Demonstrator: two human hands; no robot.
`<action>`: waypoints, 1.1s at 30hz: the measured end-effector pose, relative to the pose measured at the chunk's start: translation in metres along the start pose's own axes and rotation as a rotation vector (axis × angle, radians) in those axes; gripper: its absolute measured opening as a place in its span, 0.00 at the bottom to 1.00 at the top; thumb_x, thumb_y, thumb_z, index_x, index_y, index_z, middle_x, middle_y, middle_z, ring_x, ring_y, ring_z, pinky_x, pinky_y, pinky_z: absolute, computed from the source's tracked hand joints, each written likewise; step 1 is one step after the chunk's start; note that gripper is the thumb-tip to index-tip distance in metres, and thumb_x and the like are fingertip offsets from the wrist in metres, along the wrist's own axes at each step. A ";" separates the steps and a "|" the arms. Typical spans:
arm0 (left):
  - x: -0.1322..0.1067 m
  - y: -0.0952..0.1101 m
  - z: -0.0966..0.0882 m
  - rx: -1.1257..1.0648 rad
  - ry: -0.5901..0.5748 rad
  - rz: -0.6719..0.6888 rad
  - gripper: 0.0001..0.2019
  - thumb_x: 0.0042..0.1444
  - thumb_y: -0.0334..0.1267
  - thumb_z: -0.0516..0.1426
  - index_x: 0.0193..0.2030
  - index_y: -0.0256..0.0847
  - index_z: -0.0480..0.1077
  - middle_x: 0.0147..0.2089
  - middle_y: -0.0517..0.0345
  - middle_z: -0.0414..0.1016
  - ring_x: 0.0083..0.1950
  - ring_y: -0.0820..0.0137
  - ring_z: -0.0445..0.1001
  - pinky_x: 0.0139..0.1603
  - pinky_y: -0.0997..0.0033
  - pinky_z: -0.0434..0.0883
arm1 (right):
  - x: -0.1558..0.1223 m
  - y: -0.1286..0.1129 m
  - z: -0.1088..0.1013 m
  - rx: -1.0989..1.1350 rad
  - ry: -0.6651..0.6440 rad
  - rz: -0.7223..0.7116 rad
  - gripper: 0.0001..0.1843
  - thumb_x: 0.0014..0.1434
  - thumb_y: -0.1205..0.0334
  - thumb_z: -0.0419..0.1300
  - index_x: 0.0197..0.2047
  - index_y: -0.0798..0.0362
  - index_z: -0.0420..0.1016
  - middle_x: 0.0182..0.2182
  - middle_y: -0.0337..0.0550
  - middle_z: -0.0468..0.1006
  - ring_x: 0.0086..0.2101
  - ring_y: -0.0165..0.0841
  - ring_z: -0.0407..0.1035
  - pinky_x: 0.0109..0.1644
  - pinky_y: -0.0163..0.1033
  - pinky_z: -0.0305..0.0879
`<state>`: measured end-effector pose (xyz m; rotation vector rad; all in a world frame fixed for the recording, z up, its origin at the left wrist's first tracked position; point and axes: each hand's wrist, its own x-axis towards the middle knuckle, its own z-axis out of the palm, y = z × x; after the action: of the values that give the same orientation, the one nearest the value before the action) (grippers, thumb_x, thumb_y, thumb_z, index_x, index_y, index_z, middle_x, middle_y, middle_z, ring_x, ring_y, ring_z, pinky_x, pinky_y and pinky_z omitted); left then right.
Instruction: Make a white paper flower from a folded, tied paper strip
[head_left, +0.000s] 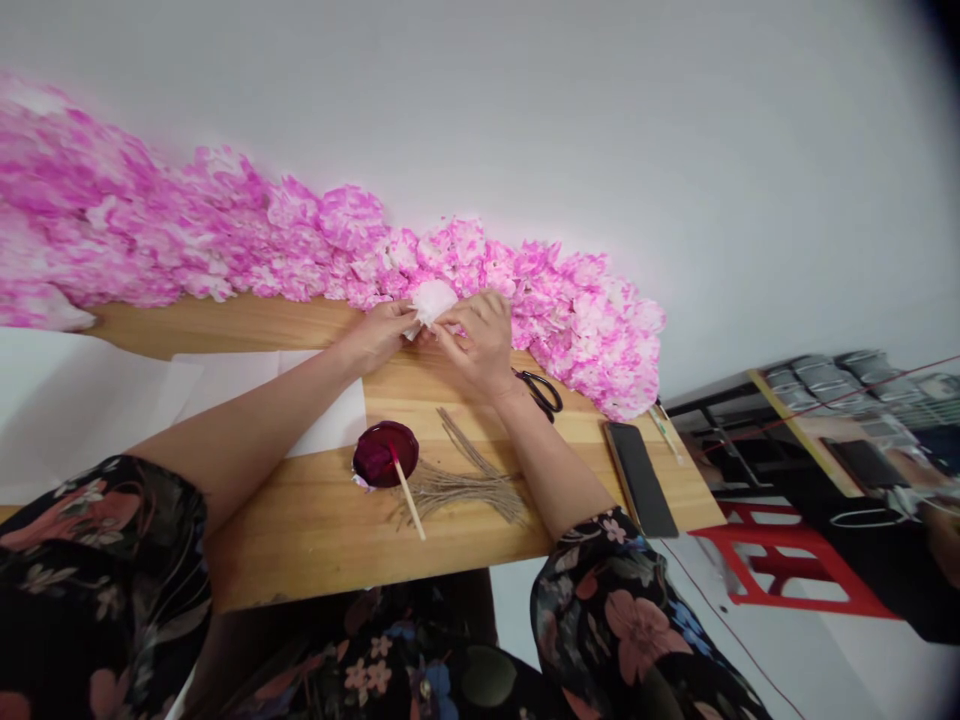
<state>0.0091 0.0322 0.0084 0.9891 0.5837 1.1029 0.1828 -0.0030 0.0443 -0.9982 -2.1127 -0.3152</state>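
A white, ruffled paper flower is pinched between my two hands over the table, in front of a row of pink-and-white flowers. My left hand grips its left side with thumb and fingers. My right hand closes on its lower right edge with the fingertips. Nearer to me stands a small dish of dark red dye, with a wooden stick leaning out of it. Several thin brown stems lie beside the dish.
White paper sheets cover the left of the wooden table. Black-handled scissors lie by my right forearm. A phone and a brush rest at the right end. A red stool stands beyond on the floor.
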 end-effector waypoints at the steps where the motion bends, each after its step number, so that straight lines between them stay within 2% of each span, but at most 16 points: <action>1: 0.000 0.000 0.000 -0.014 -0.003 0.001 0.09 0.49 0.31 0.70 0.25 0.36 0.74 0.23 0.59 0.73 0.25 0.74 0.70 0.30 0.74 0.66 | 0.001 0.000 -0.002 0.021 0.012 0.015 0.13 0.71 0.53 0.57 0.37 0.48 0.76 0.34 0.43 0.76 0.41 0.41 0.68 0.54 0.52 0.61; 5: 0.002 0.000 -0.003 -0.067 -0.001 -0.005 0.08 0.49 0.30 0.70 0.29 0.35 0.75 0.29 0.55 0.77 0.31 0.71 0.75 0.34 0.73 0.69 | 0.001 0.005 -0.007 0.073 0.162 0.128 0.15 0.73 0.54 0.51 0.40 0.49 0.76 0.36 0.45 0.76 0.41 0.41 0.69 0.52 0.52 0.62; 8: 0.002 0.000 -0.003 -0.086 -0.008 -0.014 0.08 0.51 0.31 0.70 0.30 0.35 0.74 0.32 0.52 0.78 0.36 0.69 0.78 0.36 0.73 0.71 | 0.000 0.010 -0.005 0.067 0.210 0.136 0.16 0.74 0.53 0.50 0.39 0.49 0.75 0.35 0.45 0.76 0.40 0.41 0.69 0.51 0.51 0.62; 17: 0.001 0.004 0.001 -0.111 -0.008 -0.013 0.06 0.51 0.29 0.68 0.35 0.36 0.76 0.32 0.55 0.79 0.35 0.70 0.78 0.35 0.74 0.73 | -0.005 0.013 0.005 -0.033 0.158 0.103 0.15 0.73 0.52 0.53 0.41 0.48 0.77 0.37 0.43 0.78 0.41 0.40 0.70 0.53 0.51 0.62; 22: 0.000 0.005 0.001 -0.105 -0.017 -0.012 0.05 0.51 0.27 0.67 0.32 0.36 0.75 0.31 0.55 0.78 0.33 0.72 0.76 0.35 0.74 0.71 | -0.006 0.013 0.009 -0.056 0.103 0.110 0.12 0.70 0.50 0.58 0.42 0.47 0.78 0.37 0.44 0.78 0.44 0.42 0.70 0.55 0.51 0.61; 25: 0.001 0.004 0.001 -0.112 -0.007 -0.026 0.05 0.51 0.26 0.67 0.31 0.36 0.75 0.29 0.57 0.77 0.31 0.73 0.74 0.34 0.74 0.70 | -0.007 0.010 0.013 -0.081 0.064 0.108 0.12 0.71 0.52 0.58 0.40 0.48 0.78 0.36 0.45 0.78 0.44 0.42 0.69 0.54 0.51 0.59; 30: 0.003 -0.001 -0.001 -0.137 0.001 -0.005 0.08 0.48 0.25 0.68 0.32 0.36 0.75 0.30 0.59 0.77 0.34 0.73 0.75 0.37 0.75 0.71 | -0.009 0.003 0.016 -0.077 -0.046 0.007 0.10 0.71 0.57 0.58 0.39 0.48 0.78 0.36 0.43 0.78 0.42 0.40 0.69 0.54 0.49 0.59; 33: 0.004 -0.003 -0.004 -0.132 -0.021 0.009 0.08 0.48 0.26 0.68 0.28 0.37 0.73 0.29 0.60 0.76 0.34 0.73 0.74 0.38 0.74 0.70 | -0.009 0.002 0.015 0.011 -0.025 -0.045 0.10 0.71 0.56 0.58 0.39 0.48 0.78 0.35 0.42 0.78 0.41 0.40 0.69 0.53 0.49 0.59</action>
<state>0.0092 0.0373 0.0041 0.8889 0.4837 1.1227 0.1794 0.0013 0.0275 -0.9539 -2.1593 -0.3143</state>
